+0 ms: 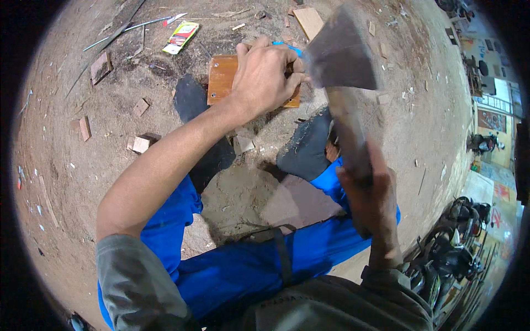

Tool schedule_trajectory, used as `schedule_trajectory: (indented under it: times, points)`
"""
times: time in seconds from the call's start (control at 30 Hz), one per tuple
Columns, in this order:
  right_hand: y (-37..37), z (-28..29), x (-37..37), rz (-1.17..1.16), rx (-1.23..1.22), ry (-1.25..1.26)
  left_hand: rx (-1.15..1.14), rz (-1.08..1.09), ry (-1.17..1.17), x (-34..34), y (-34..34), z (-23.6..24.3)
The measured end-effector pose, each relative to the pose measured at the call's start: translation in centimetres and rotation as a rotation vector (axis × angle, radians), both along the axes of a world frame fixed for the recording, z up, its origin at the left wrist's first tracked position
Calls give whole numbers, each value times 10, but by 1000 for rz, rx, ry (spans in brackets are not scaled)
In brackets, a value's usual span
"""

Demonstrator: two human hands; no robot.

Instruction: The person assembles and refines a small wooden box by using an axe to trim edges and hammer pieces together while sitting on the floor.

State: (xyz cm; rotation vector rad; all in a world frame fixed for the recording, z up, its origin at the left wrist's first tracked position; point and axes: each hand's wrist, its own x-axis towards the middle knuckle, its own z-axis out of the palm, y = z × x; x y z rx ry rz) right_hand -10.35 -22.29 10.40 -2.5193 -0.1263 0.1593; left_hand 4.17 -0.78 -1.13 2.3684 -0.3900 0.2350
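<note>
My right hand (375,193) is wrapped round the wooden handle of a hatchet (342,58), which is raised, its broad dark head at the upper right and slightly smeared by motion. Beyond my feet lies a reddish-brown wooden board (222,77) with small holes or fasteners near its edge. Over that board is my left hand (266,77), with fingers bent and thumb drawn in toward the forefinger. What it grips is hidden beneath the hand. A bit of something blue (288,48) shows just past its knuckles.
On the sandy ground lie a yellow-and-red packet (181,37), a thin metal rod (124,33), a light wooden offcut (308,23) and several small wood blocks (139,144). My dark-shod feet (309,146) flank the board. Motorcycles (455,248) stand at the far right.
</note>
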Motion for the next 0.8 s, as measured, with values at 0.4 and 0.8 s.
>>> schedule_trajectory:
  times: [0.4,0.8]
  points:
    - [3,-2,-2,-25,-16,106,-46,5,-106,2,-1,-4]
    - [3,0,-11,-131,207,170,-39,-9,-52,3,0,-1]
